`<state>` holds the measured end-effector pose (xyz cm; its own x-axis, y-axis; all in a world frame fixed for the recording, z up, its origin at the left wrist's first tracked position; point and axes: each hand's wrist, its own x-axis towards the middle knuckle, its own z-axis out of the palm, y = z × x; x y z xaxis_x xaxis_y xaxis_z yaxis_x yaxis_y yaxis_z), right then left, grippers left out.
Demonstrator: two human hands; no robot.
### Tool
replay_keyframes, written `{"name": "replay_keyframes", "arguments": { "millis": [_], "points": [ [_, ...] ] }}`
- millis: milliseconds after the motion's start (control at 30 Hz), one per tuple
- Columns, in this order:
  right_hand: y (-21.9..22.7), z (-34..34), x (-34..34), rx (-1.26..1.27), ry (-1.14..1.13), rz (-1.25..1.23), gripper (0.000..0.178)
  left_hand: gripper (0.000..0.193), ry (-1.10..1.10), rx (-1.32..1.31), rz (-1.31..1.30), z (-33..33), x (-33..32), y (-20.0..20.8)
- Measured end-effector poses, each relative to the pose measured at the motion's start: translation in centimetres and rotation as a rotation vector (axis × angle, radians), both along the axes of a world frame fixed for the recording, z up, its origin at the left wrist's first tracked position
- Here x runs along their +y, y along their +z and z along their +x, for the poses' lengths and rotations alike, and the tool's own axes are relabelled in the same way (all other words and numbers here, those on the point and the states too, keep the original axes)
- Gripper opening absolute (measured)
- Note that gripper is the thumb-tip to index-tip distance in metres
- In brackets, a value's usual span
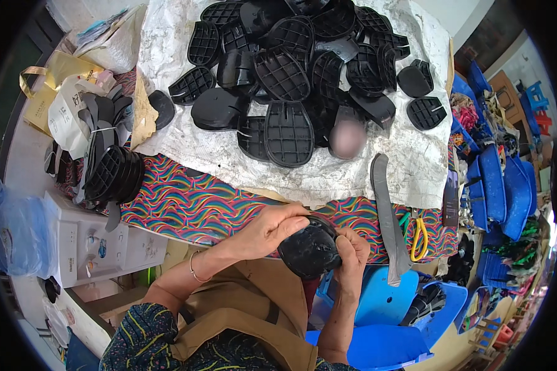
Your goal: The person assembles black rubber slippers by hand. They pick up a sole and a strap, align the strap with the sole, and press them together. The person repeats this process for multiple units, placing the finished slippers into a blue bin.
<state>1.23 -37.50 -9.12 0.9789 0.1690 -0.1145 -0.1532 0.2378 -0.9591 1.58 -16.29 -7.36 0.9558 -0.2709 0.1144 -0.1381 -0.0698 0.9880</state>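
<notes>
In front of my apron I hold a rounded black shoe heel (309, 248) with its smooth, glossy side up. My left hand (271, 229) is closed at its upper left edge, fingers and thumb along the rim. The right edge is pinched by my right hand (351, 253), thumb on top and other fingers partly hidden. Beyond my hands lies a heap of similar black heels (289, 133), many showing a grid of ribs. A long grey-black strip (385, 210) lies to the right, hanging over the table edge.
A white sheet (210, 161) covers the far table, over a colourful wavy cloth (173, 201). Yellow-handled scissors (420, 240) lie at right. Stacked heels (114, 176) and dark strips (99, 117) are at left, above a white water dispenser (99, 247). Blue bins (390, 349) stand below right.
</notes>
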Motion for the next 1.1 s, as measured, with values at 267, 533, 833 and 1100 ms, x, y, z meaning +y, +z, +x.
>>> {"name": "replay_keyframes", "arguments": {
  "millis": [267, 533, 833, 1100],
  "points": [
    [1.3, 0.9, 0.0, -0.087, 0.118, -0.210, 0.015, 0.031, -0.210, 0.314, 0.195, 1.2, 1.4, 1.9],
    [-0.7, 0.1, 0.2, 0.050, 0.029, 0.011, 0.023, 0.038, -0.210, 0.577, -0.272, 0.5, 1.6, 0.7],
    [0.9, 0.9, 2.5, 0.163, -0.132, 0.158, 0.030, 0.099, -0.004, 0.432, -0.620, -1.4, -0.4, 1.6],
    [1.8, 0.3, 4.7, 0.235, -0.109, 0.331, 0.031, 0.062, -0.067, 0.565, -1.065, -0.9, -1.4, 0.4]
  ]
}}
